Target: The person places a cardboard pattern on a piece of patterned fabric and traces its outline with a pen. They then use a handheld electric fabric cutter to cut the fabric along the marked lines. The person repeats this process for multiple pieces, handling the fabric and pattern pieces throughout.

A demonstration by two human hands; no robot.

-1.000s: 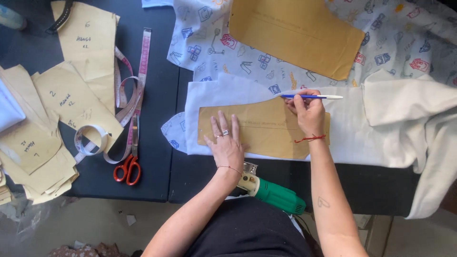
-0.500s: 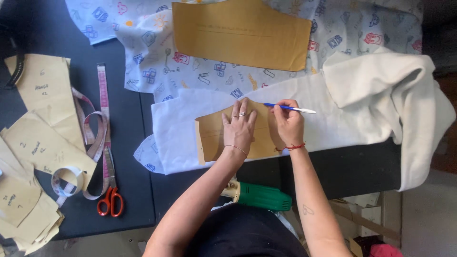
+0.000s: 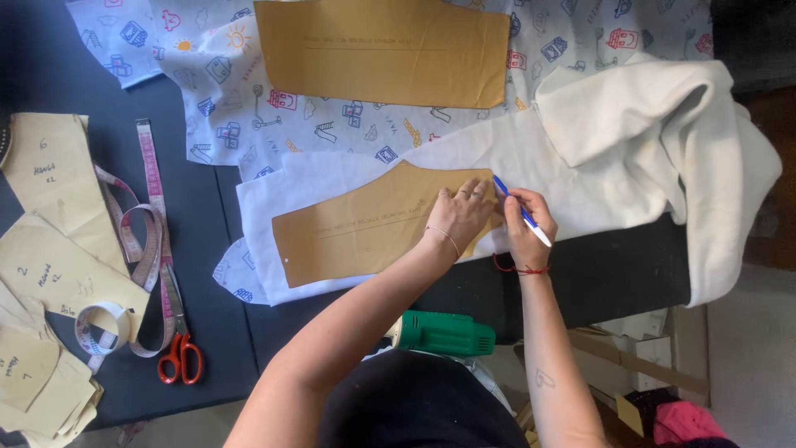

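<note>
The left hand point(image 3: 464, 214) lies flat on the brown paper pattern point(image 3: 365, 228). The right hand point(image 3: 524, 222) pinches a blue pen point(image 3: 522, 211), tracing its right edge onto white cloth point(image 3: 531, 158); no line shows elsewhere.

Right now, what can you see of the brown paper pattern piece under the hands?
The brown paper pattern piece is a flat sheet of tan kraft-like paper with a curved top edge rising to a peak and a straight lower edge. A faint line of writing runs along it and a small hole sits near its left corner. It lies on the white cloth at the table's near edge. The left hand presses its right end flat; the right hand holds a blue pen at its right edge.
</note>
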